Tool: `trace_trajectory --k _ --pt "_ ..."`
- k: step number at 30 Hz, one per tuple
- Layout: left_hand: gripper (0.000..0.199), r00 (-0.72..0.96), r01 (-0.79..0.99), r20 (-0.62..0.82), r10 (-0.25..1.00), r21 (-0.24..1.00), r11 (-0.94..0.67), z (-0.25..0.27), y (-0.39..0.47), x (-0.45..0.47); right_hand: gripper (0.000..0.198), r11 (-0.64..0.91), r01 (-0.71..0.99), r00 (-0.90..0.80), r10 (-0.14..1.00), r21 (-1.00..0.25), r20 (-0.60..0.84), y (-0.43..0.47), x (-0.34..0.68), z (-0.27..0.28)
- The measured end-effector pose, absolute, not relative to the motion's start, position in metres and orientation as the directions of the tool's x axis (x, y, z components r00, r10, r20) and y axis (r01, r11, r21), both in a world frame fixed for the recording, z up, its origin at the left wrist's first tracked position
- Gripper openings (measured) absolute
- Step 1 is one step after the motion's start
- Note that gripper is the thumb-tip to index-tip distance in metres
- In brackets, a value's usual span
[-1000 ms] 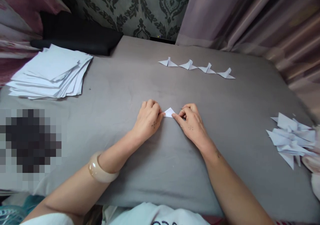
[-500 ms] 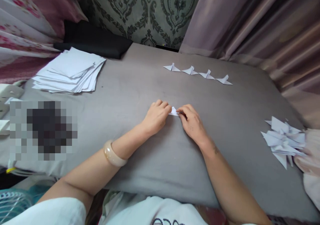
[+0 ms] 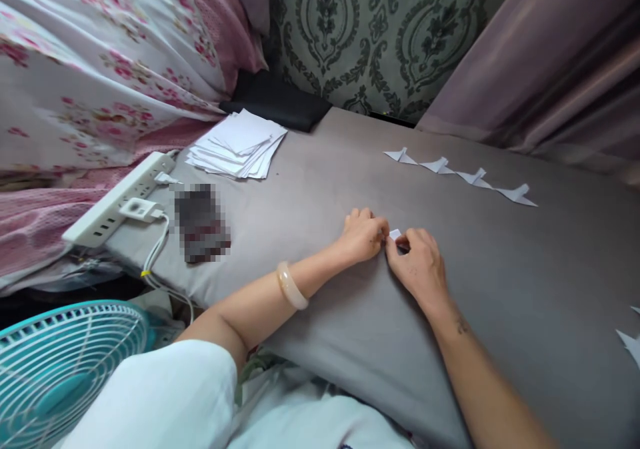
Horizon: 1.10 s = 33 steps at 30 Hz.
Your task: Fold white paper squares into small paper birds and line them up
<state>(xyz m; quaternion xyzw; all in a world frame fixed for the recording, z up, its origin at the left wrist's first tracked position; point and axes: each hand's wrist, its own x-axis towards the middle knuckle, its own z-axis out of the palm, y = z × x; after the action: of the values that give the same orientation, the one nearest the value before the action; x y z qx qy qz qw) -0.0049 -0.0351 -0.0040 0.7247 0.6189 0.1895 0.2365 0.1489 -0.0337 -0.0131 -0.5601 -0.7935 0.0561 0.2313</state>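
Note:
Between my two hands is a small piece of folded white paper [image 3: 395,234], mostly covered by my fingers. My left hand [image 3: 364,234] is closed on its left side, with the thumb and forefinger pinched together. From the right, my right hand [image 3: 419,259] pinches the same paper with thumb and bent forefinger. Both hands rest low over the grey cloth surface [image 3: 330,176]. Beyond them, several folded paper pieces [image 3: 473,177] with raised tips stand in a slanting row.
At the back left lies a stack of white paper sheets [image 3: 235,146] beside a folded black cloth [image 3: 280,99]. A power strip [image 3: 120,199] with plugs and cables, a blurred dark object [image 3: 201,222] and a turquoise fan [image 3: 75,369] are on my left. Folded papers [image 3: 631,346] show at the right edge.
My view has swung left, bringing the power strip and fan into fuller sight. The fingers have shifted around the folded paper, and less of it shows between my hands.

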Motion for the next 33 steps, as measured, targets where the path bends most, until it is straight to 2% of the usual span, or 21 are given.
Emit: trace_trajectory --k 7,12,19,23,29,33 --pt "0.023 0.167 0.786 -0.058 0.984 0.610 -0.097 -0.009 -0.028 -0.008 0.021 0.333 0.875 -0.243 0.930 -0.352 0.276 -0.027 0.144 -0.016" --pt "0.024 0.119 0.776 -0.044 0.992 0.628 -0.065 -0.008 -0.029 -0.009 0.019 0.264 0.872 -0.212 0.963 -0.412 0.168 -0.026 0.146 -0.013" --pt "0.022 0.164 0.754 0.001 0.986 0.644 -0.126 -0.013 -0.029 -0.011 0.008 0.155 0.759 -0.174 0.984 -0.633 0.032 -0.023 0.158 -0.005" --pt "0.025 0.157 0.770 0.025 0.987 0.623 -0.138 -0.013 -0.030 -0.010 0.017 0.081 0.653 -0.163 0.986 -0.753 -0.036 -0.018 0.168 -0.007" --pt "0.025 0.150 0.751 0.020 0.988 0.648 -0.128 -0.005 -0.034 -0.007 0.031 0.075 0.584 -0.167 0.986 -0.808 -0.029 -0.021 0.177 -0.010" --pt "0.019 0.190 0.719 0.029 0.981 0.677 -0.159 0.000 -0.035 -0.005 0.031 0.165 0.521 -0.214 0.975 -0.837 0.058 -0.026 0.180 -0.012"
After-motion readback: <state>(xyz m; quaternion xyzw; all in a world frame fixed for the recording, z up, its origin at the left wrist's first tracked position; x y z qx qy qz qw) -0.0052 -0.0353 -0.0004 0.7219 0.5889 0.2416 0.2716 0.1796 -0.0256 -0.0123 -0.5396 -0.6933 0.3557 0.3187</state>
